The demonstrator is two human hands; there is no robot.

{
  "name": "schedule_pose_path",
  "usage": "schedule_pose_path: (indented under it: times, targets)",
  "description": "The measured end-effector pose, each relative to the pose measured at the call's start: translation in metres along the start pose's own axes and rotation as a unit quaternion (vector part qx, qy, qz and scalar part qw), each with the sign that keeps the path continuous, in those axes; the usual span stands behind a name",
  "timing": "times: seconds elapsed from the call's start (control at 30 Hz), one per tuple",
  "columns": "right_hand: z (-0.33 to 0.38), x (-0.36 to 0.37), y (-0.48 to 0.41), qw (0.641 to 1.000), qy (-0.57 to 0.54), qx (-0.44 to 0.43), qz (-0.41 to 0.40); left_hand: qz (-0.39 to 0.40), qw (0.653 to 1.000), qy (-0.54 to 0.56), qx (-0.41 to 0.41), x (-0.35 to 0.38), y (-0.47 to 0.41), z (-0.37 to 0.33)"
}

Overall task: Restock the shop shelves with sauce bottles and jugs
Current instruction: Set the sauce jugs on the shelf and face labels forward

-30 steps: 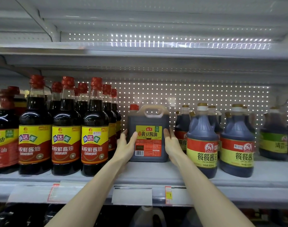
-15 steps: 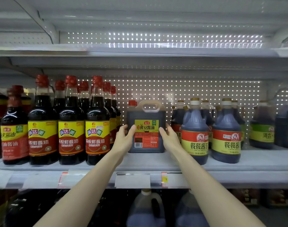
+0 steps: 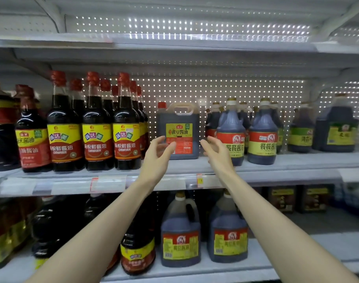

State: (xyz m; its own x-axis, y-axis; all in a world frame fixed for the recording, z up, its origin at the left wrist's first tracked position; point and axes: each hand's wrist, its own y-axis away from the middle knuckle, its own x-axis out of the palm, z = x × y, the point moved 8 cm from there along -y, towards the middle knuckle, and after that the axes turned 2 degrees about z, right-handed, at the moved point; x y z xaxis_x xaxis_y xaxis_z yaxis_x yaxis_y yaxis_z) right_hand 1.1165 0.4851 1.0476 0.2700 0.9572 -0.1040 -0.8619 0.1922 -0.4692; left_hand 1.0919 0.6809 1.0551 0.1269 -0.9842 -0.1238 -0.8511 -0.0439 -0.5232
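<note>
A dark square soy sauce jug (image 3: 180,121) with a red cap, a moulded handle and a yellow-and-red label stands upright on the middle shelf (image 3: 195,165), in the gap between two groups of bottles. My left hand (image 3: 157,155) hovers in front of the jug's lower left corner, fingers relaxed, holding nothing. To the jug's right my right hand (image 3: 216,154) is likewise apart from it, with loose fingers. Both hands are off the jug.
Tall red-capped bottles (image 3: 97,127) crowd the shelf left of the jug. Round blue-tinted bottles (image 3: 230,133) stand right of it, darker jugs (image 3: 336,129) further right. On the lower shelf sit handled jugs (image 3: 180,235) and more bottles. An upper shelf (image 3: 174,45) overhangs.
Both hands have let go of the jug's sides and drawn back toward me. The jug stays standing on the shelf. The view has tilted down, showing the lower shelf.
</note>
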Motion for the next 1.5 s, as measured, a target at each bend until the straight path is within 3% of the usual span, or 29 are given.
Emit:
schedule_pose_path:
  times: [0.33, 0.7, 1.17, 1.5]
  targets:
    - [-0.009, -0.037, 0.075, 0.999, -0.027, -0.005, 0.020, 0.028, 0.999, -0.012, -0.026, 0.019, 0.083, 0.008]
    - [-0.091, -0.092, 0.163, 0.994, -0.005, 0.046, 0.096, -0.001, 0.991, -0.014, -0.132, 0.076, 0.198, 0.068]
    - [-0.308, -0.161, 0.277, 0.967, 0.026, 0.243, 0.068, 0.080, 0.949, -0.013, -0.306, 0.182, 0.327, 0.244]
    - [-0.511, -0.191, 0.398, 0.917, 0.084, 0.391, 0.017, 0.142, 0.873, 0.006, -0.467, 0.243, 0.465, 0.439]
